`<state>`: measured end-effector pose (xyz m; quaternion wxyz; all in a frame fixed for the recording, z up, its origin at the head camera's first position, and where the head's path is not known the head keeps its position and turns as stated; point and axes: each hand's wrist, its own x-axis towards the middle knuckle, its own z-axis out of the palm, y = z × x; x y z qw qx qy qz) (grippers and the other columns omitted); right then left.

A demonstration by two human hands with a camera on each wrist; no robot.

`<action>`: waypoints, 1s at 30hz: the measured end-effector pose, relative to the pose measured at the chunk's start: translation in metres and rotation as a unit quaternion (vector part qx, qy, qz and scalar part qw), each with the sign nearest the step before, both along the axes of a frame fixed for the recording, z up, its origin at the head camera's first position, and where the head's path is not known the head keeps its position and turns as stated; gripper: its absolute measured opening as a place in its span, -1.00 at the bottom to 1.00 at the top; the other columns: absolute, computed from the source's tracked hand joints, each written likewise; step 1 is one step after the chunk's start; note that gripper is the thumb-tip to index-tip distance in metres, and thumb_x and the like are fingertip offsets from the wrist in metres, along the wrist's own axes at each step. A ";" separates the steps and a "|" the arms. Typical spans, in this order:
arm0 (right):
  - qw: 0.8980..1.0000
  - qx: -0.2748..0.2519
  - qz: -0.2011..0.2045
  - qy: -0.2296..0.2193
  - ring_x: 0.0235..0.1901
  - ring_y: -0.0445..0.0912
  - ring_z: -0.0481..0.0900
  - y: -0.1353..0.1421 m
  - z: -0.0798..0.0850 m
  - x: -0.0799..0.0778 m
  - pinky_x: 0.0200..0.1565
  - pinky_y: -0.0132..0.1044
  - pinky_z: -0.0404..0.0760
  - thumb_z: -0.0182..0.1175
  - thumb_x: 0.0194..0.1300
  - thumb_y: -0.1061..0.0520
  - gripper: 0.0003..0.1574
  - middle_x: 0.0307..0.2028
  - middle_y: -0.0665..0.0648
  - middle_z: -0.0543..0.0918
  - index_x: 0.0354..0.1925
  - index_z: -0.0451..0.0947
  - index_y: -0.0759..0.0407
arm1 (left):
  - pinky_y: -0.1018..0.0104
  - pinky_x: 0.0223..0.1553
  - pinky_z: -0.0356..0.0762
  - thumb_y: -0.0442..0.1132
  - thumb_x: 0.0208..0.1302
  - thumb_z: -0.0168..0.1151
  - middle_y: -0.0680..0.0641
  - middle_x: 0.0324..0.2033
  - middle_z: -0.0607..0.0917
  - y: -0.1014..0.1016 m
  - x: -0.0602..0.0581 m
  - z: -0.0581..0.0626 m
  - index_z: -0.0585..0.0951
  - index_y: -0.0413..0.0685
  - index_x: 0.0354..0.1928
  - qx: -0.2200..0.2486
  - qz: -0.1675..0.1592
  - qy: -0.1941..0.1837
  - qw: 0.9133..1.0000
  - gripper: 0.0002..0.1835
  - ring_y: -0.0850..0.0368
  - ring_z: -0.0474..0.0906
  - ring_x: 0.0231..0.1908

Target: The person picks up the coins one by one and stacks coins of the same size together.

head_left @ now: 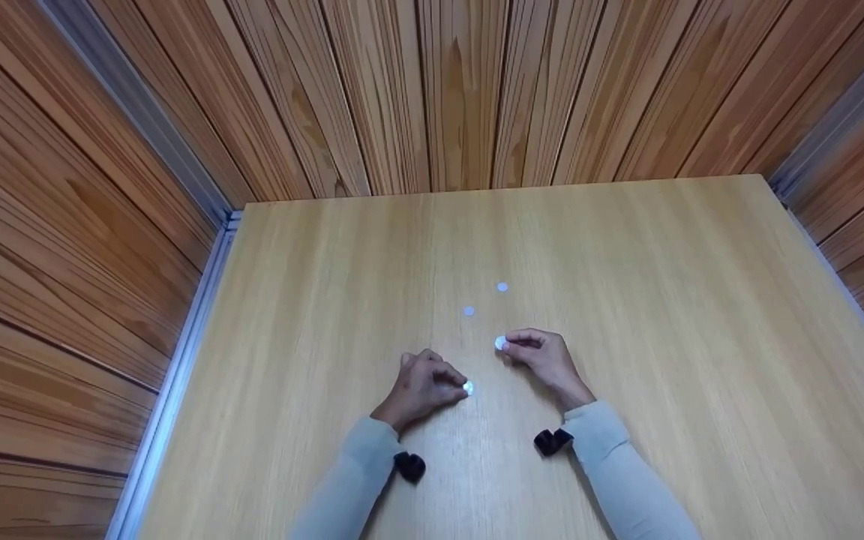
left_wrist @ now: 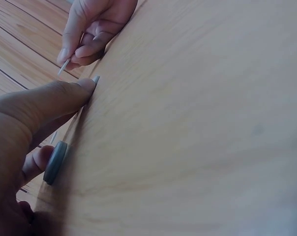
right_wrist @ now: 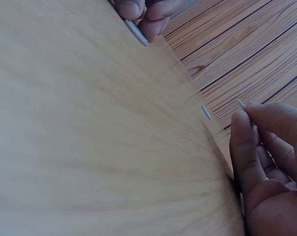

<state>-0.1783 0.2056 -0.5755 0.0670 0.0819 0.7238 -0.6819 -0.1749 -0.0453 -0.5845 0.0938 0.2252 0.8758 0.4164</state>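
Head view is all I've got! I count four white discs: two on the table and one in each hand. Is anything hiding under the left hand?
Observer: Yes. The left wrist view shows a grey-looking disc right by a fingertip of the left hand. I can't tell whether it's held.

Operator: Whoa! Is the right hand's one touching the table?

Observer: It looks lifted. In the right wrist view, the white disc is pinched up off the table by the right hand.

Operator: Is it fat like a ball?

Observer: No, it's thin. The left wrist view catches it nearly edge-on, like a little line.
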 end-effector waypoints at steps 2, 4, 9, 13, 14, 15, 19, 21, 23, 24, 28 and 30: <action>1.000 -0.009 0.006 0.002 -0.36 -0.17 0.68 0.001 0.000 0.002 -0.26 -0.39 0.61 0.40 0.23 0.28 -0.72 -0.28 0.11 0.75 -0.12 0.66 0.42 | 0.11 -0.07 0.07 -0.09 0.08 0.55 0.28 -0.36 0.57 0.000 0.000 0.000 0.80 0.21 -0.31 0.003 -0.004 0.007 1.000 -0.87 0.26 0.39 -0.25; 1.000 -0.019 0.013 0.005 -0.36 -0.16 0.69 0.001 -0.001 0.005 -0.25 -0.38 0.62 0.38 0.24 0.30 -0.71 -0.28 0.15 0.75 -0.10 0.64 0.46 | 0.11 -0.06 0.08 -0.09 0.08 0.55 0.28 -0.36 0.57 0.000 0.001 0.000 0.80 0.21 -0.31 0.006 -0.006 0.012 1.000 -0.88 0.27 0.40 -0.25; 1.000 -0.020 0.020 0.008 -0.34 -0.15 0.69 0.003 -0.001 0.010 -0.23 -0.38 0.62 0.36 0.26 0.32 -0.71 -0.25 0.15 0.75 -0.08 0.63 0.47 | 0.12 -0.06 0.09 -0.07 0.08 0.54 0.28 -0.34 0.56 0.000 0.001 0.000 0.79 0.23 -0.31 0.005 -0.007 0.016 1.000 -0.88 0.28 0.40 -0.25; 1.000 -0.019 0.022 0.005 -0.31 -0.16 0.69 0.003 0.000 0.013 -0.21 -0.37 0.63 0.35 0.26 0.31 -0.72 -0.24 0.13 0.75 -0.07 0.63 0.46 | 0.11 -0.05 0.09 -0.06 0.08 0.54 0.28 -0.35 0.55 0.000 0.001 0.001 0.79 0.24 -0.31 0.002 -0.006 0.015 1.000 -0.87 0.27 0.40 -0.25; 0.999 -0.021 0.024 0.004 -0.31 -0.16 0.69 0.003 0.000 0.014 -0.20 -0.36 0.63 0.35 0.27 0.32 -0.71 -0.24 0.13 0.75 -0.07 0.63 0.47 | 0.11 -0.05 0.09 -0.06 0.07 0.54 0.28 -0.35 0.55 0.000 0.001 0.001 0.79 0.25 -0.31 0.001 -0.005 0.016 1.000 -0.87 0.27 0.40 -0.24; 0.999 -0.022 0.026 0.005 -0.30 -0.17 0.69 0.003 0.000 0.015 -0.20 -0.36 0.63 0.34 0.27 0.32 -0.70 -0.24 0.14 0.75 -0.06 0.62 0.48 | 0.11 -0.06 0.09 -0.06 0.07 0.54 0.28 -0.34 0.55 0.000 0.000 0.001 0.79 0.25 -0.32 0.002 -0.004 0.014 1.000 -0.87 0.28 0.40 -0.24; 0.999 -0.025 0.033 0.006 -0.29 -0.16 0.69 0.003 0.000 0.020 -0.18 -0.35 0.63 0.32 0.28 0.33 -0.68 -0.23 0.17 0.74 -0.03 0.60 0.52 | 0.11 -0.05 0.10 -0.07 0.06 0.55 0.30 -0.35 0.56 0.000 0.000 0.001 0.79 0.25 -0.32 0.002 -0.003 0.017 1.000 -0.87 0.29 0.41 -0.24; 0.999 -0.027 0.036 0.006 -0.28 -0.16 0.70 0.003 0.000 0.022 -0.18 -0.35 0.64 0.31 0.29 0.32 -0.66 -0.21 0.19 0.74 -0.02 0.58 0.54 | 0.11 -0.05 0.10 -0.08 0.05 0.56 0.30 -0.36 0.57 0.000 0.000 0.001 0.79 0.24 -0.32 0.005 -0.003 0.019 1.000 -0.86 0.29 0.41 -0.24; 0.999 -0.033 0.036 0.002 -0.28 -0.14 0.71 0.003 0.000 0.025 -0.17 -0.34 0.64 0.31 0.30 0.33 -0.64 -0.20 0.21 0.74 0.00 0.57 0.55 | 0.11 -0.04 0.10 -0.09 0.05 0.56 0.30 -0.36 0.58 0.000 0.000 0.001 0.79 0.23 -0.32 0.006 -0.004 0.021 1.000 -0.86 0.29 0.42 -0.24; 0.999 -0.036 0.034 0.000 -0.28 -0.13 0.71 0.002 0.000 0.026 -0.16 -0.34 0.64 0.31 0.29 0.33 -0.63 -0.19 0.22 0.74 0.01 0.56 0.55 | 0.12 -0.04 0.10 -0.09 0.05 0.56 0.30 -0.36 0.58 0.000 0.000 0.001 0.79 0.22 -0.32 0.006 -0.003 0.020 1.000 -0.86 0.28 0.42 -0.24; 0.999 -0.030 0.032 -0.007 -0.28 -0.11 0.72 0.000 0.001 0.031 -0.17 -0.34 0.64 0.33 0.29 0.31 -0.63 -0.20 0.25 0.74 0.00 0.57 0.55 | 0.12 -0.03 0.09 -0.09 0.05 0.56 0.30 -0.36 0.57 0.000 0.000 0.000 0.79 0.23 -0.31 0.001 -0.001 0.015 1.000 -0.86 0.28 0.41 -0.24; 0.999 -0.025 0.036 -0.004 -0.29 -0.11 0.72 -0.002 0.002 0.035 -0.18 -0.33 0.64 0.33 0.29 0.31 -0.63 -0.20 0.27 0.74 -0.01 0.57 0.55 | 0.11 -0.03 0.09 -0.08 0.06 0.56 0.30 -0.35 0.56 -0.001 0.001 0.001 0.79 0.23 -0.31 0.001 -0.001 0.011 1.000 -0.86 0.28 0.41 -0.23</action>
